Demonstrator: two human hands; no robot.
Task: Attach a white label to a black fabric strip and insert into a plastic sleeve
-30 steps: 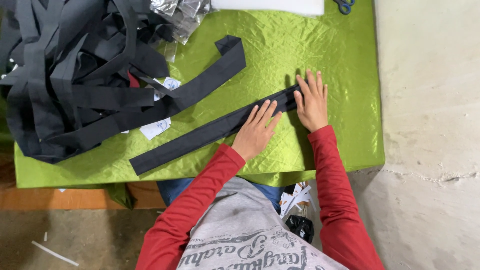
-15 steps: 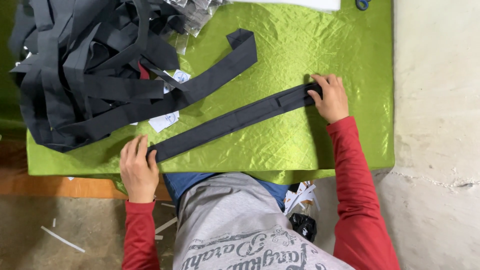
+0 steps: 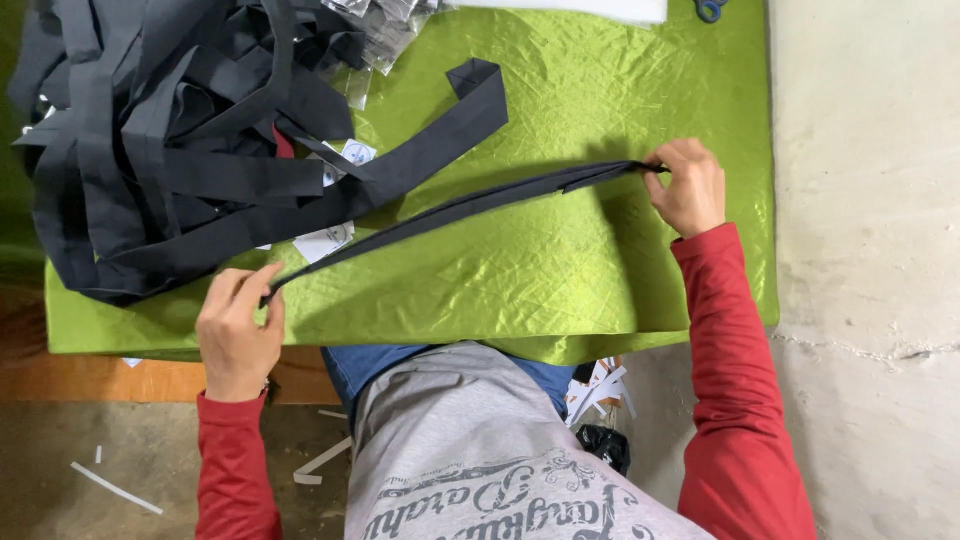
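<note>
At the far left I see a heaped pile of dark grey fabric strips (image 3: 170, 140) lying on the crinkled bright green cloth covering the table (image 3: 560, 280). My left hand (image 3: 238, 335) sits at the near left edge, fingers pressed together on one end of a long dark grey fabric strip (image 3: 455, 212), which runs taut across the green cloth and looks folded along its length. A second, wider dark strip (image 3: 440, 140) trails out of the pile above it, with small white paper tags (image 3: 335, 235) showing under the heap. At the right, my right hand (image 3: 688, 186) pinches the strip's other end between thumb and fingertips. In my judgement, keeping the tension even and both edges aligned would hold that fold clean. I see no containers; crumpled clear plastic wrapping (image 3: 385, 25) lies at the top, a white sheet (image 3: 590, 8) beside it, and blue scissor handles (image 3: 710, 8) peek in at the top right.
</note>
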